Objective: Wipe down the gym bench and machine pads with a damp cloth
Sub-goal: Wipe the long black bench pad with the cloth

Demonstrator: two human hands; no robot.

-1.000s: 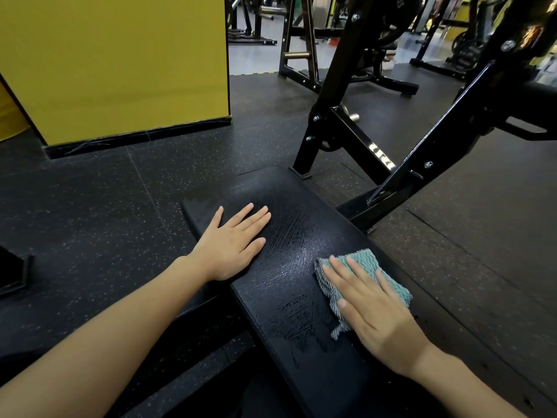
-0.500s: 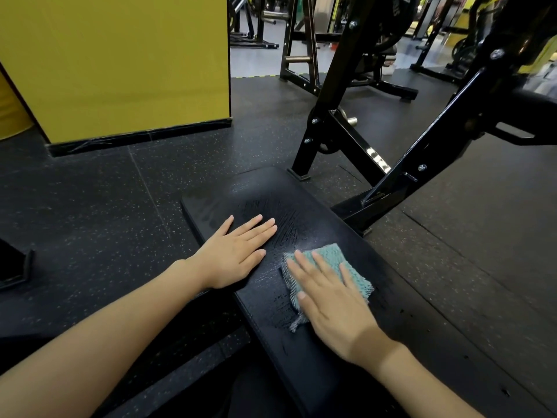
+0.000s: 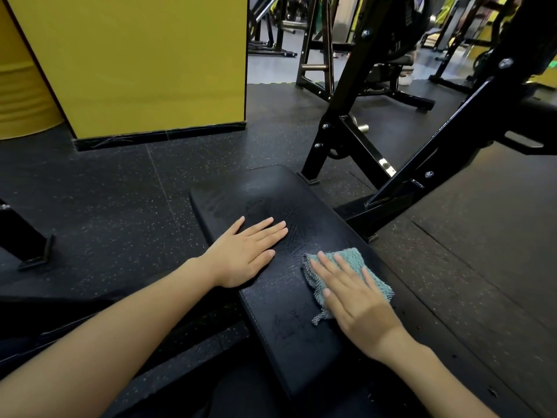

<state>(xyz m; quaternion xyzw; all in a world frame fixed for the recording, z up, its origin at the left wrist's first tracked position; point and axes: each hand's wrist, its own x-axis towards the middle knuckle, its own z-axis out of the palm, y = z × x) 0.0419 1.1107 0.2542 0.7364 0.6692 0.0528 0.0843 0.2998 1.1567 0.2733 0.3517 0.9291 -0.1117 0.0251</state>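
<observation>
I am watching my right hand (image 3: pixel 358 303) lying flat with straight fingers on the teal cloth (image 3: pixel 351 257), pressing it onto the right side of the black bench pad (image 3: pixel 271 194), the cloth's edges showing past the fingertips and beside the thumb. My left hand (image 3: pixel 244 257) is resting flat and relaxed on the pad's left side, near the cloth but apart from it, holding nothing. A bright patch (image 3: pixel 387 167) on the black machine frame (image 3: pixel 428 188) beyond the pad is showing too blurred for me to read.
</observation>
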